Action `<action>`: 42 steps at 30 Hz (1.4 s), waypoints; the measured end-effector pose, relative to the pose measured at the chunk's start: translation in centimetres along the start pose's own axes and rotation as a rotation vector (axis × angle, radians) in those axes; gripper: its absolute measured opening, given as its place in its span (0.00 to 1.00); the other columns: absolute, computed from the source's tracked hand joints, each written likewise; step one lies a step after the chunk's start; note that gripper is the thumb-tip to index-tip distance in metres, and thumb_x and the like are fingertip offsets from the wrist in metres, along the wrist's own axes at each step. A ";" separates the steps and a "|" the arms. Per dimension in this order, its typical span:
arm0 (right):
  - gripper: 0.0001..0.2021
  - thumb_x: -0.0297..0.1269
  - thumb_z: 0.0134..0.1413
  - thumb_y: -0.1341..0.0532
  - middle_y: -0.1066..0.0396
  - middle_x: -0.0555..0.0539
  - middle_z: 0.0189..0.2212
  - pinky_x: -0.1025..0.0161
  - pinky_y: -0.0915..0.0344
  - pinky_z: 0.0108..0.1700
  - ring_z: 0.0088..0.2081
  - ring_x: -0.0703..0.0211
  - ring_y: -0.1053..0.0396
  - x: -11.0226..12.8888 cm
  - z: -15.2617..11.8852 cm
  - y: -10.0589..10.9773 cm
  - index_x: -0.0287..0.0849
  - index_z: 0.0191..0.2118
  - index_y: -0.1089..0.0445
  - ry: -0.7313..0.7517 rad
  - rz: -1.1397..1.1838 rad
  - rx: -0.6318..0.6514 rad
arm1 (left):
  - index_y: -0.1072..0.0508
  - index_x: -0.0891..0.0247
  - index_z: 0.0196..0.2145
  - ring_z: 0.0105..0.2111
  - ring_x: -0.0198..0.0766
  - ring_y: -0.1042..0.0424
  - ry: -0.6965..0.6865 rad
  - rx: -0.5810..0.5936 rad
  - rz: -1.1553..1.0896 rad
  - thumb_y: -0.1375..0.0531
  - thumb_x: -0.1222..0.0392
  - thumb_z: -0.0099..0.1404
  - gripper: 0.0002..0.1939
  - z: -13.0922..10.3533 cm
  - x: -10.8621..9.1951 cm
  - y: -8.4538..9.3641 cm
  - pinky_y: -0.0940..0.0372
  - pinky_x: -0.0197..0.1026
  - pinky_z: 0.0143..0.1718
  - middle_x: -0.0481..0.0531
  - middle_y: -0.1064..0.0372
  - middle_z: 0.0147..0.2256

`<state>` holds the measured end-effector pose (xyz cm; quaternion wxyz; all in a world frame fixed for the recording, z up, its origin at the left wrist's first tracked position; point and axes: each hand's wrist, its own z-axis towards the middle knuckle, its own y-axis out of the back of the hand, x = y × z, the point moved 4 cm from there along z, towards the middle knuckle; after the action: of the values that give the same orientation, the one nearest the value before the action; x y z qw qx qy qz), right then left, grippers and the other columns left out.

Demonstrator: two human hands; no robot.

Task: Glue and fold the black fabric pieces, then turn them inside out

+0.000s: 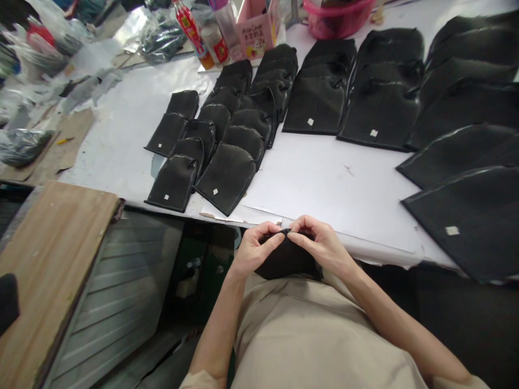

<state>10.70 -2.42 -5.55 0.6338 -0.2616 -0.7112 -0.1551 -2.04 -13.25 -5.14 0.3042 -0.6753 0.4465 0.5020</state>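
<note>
A black piece (288,259) lies against my body just below the table's front edge. Its upper edge is pinched between thumb and fingers of my left hand (257,247), and my right hand (320,243) grips the same edge close beside it. The two thumb tips nearly meet at the middle of that edge. On the white table (312,178), several overlapping rows of flat black pieces (225,178) are laid out, growing larger toward the right. Some front pieces bear a small white square.
A red-labelled bottle (190,32), a jar (215,42), a pink box (256,29) and a pink basket (338,19) stand at the back. Plastic bags (162,35) lie at the back left. A wooden board (52,259) is at the left.
</note>
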 end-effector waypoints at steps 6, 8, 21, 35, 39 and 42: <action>0.06 0.34 0.56 0.35 0.29 0.48 0.37 0.61 0.35 0.44 0.40 0.56 0.31 1.2 0.5 -0.4 0.45 0.34 0.35 0.174 -0.127 -0.060 | 0.30 0.65 0.29 0.25 0.30 0.42 -0.004 -0.028 0.100 0.34 0.48 0.63 0.17 -0.1 -1.9 1.7 0.46 0.33 0.26 0.45 0.38 0.24; 0.09 0.30 0.54 0.35 0.30 0.46 0.42 0.59 0.36 0.48 0.45 0.54 0.31 1.0 0.4 -0.1 0.46 0.36 0.37 0.256 -0.221 -0.097 | 0.31 0.64 0.29 0.23 0.30 0.45 -0.006 -0.082 0.040 0.35 0.48 0.64 0.17 -0.4 -1.8 2.8 0.48 0.33 0.25 0.44 0.41 0.23; 0.13 0.45 0.64 0.40 0.27 0.43 0.43 0.59 0.37 0.47 0.44 0.52 0.30 -2.6 -0.5 1.3 0.43 0.29 0.32 0.065 -0.055 -0.122 | 0.36 0.63 0.23 0.24 0.31 0.49 -0.136 -0.379 -0.109 0.37 0.53 0.63 0.17 -1.1 0.6 5.3 0.50 0.35 0.28 0.44 0.47 0.22; 0.17 0.50 0.62 0.39 0.28 0.45 0.39 0.62 0.38 0.41 0.40 0.54 0.32 -3.6 -0.2 1.5 0.43 0.29 0.36 -0.007 0.031 -0.151 | 0.36 0.63 0.23 0.25 0.32 0.44 -0.097 -0.417 -0.127 0.36 0.51 0.61 0.17 -1.4 1.0 5.3 0.45 0.35 0.30 0.45 0.42 0.23; 0.11 0.45 0.57 0.33 0.28 0.44 0.45 0.59 0.37 0.48 0.46 0.52 0.31 -3.1 -0.1 1.1 0.44 0.33 0.31 0.097 -0.028 -0.109 | 0.34 0.63 0.24 0.25 0.32 0.43 -0.128 -0.392 -0.143 0.35 0.52 0.62 0.16 -1.4 1.1 5.1 0.45 0.35 0.30 0.45 0.41 0.24; 0.09 0.43 0.54 0.31 0.28 0.44 0.45 0.56 0.39 0.55 0.50 0.49 0.32 -2.6 -0.1 0.7 0.45 0.33 0.28 0.157 -0.088 -0.118 | 0.33 0.63 0.26 0.25 0.31 0.45 -0.128 -0.364 -0.136 0.35 0.52 0.63 0.16 -1.3 1.4 4.8 0.47 0.35 0.29 0.44 0.42 0.24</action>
<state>11.34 -2.34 -8.13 0.6637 -0.2540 -0.6597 -0.2443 -5.71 -16.77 -5.86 0.2381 -0.7144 0.2816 0.5946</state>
